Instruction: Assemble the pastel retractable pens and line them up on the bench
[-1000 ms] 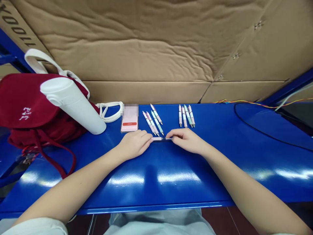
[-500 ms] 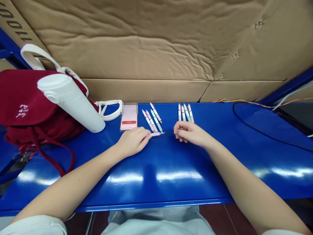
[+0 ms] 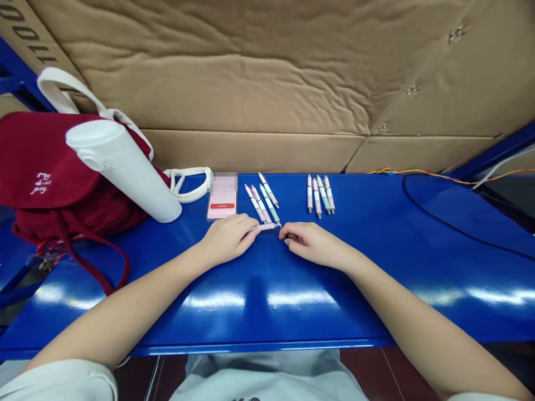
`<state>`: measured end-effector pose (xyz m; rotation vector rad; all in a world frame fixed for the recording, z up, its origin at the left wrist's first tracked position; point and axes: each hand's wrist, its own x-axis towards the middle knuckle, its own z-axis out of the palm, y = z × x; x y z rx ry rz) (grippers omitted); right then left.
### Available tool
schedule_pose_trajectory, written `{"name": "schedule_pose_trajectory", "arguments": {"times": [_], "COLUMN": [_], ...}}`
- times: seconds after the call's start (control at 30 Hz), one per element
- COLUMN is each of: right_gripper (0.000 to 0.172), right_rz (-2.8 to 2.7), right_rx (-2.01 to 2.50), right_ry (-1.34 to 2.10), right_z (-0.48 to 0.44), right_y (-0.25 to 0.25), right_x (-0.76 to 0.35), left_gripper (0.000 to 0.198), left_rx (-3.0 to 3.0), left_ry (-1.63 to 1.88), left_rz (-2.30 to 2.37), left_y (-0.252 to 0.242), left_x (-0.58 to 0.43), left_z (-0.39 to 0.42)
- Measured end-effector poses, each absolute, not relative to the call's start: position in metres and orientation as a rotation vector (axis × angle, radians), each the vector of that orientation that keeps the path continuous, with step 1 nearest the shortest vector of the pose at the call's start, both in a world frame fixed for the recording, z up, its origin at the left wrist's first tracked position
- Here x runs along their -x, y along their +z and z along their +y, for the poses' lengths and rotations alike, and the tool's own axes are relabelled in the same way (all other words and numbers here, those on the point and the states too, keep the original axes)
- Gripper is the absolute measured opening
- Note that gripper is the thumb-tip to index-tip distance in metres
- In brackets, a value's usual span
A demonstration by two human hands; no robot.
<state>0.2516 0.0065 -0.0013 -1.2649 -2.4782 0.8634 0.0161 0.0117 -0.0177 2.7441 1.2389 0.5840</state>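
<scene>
My left hand (image 3: 230, 238) is closed around a pale pen (image 3: 264, 226), held nearly level just above the blue table. Its thin tip points right, toward my other hand. My right hand (image 3: 313, 243) is curled, its fingertips close to that tip; whether they touch it I cannot tell. A small dark metallic piece (image 3: 291, 238) shows between its fingers, mostly hidden. Several pink, white and green pens (image 3: 268, 204) lie slanted beyond my left hand. Another group of pens (image 3: 316, 196) lies side by side beyond my right hand, tips toward me.
A phone (image 3: 222, 203) lies behind my left hand. To the left are a white bottle (image 3: 125, 170), leaning, and a red bag (image 3: 75, 172) with white straps. A black cable (image 3: 443, 229) curves over the blue table (image 3: 259, 312) at right. Cardboard (image 3: 251, 100) stands behind.
My right hand has moved left and slightly toward me, up to the pen's tip, uncovering the lower ends of the right group of pens. My left hand still holds its pen.
</scene>
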Motion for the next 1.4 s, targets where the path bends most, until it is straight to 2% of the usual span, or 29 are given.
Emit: {"name": "schedule_pose_trajectory", "arguments": {"times": [0.33,0.67,0.83,1.4], "right_gripper": [0.010,0.028,0.014,0.011], "right_rz": [-2.450,-2.604,-2.654,-2.527], "right_rx": [1.304,1.328,1.266,1.310], "right_ry": [0.780,0.501,0.496,0.445], "right_z": [0.016,0.012,0.007,0.006], "right_y": [0.001,0.003,0.001,0.005], "right_x": [-0.263,-0.264,-0.256,-0.251], "left_gripper": [0.028,0.028,0.027,0.025], "left_rx": [-2.728,-2.747,-2.741,-2.750], "left_ry": [0.540,0.514,0.522,0.525], "left_rz": [1.238,1.221,1.214,1.196], "left_y": [-0.017,-0.018,-0.018,-0.018], "left_x": [-0.016,-0.015,-0.015,-0.016], "left_z": [0.012,0.012,0.013,0.013]}}
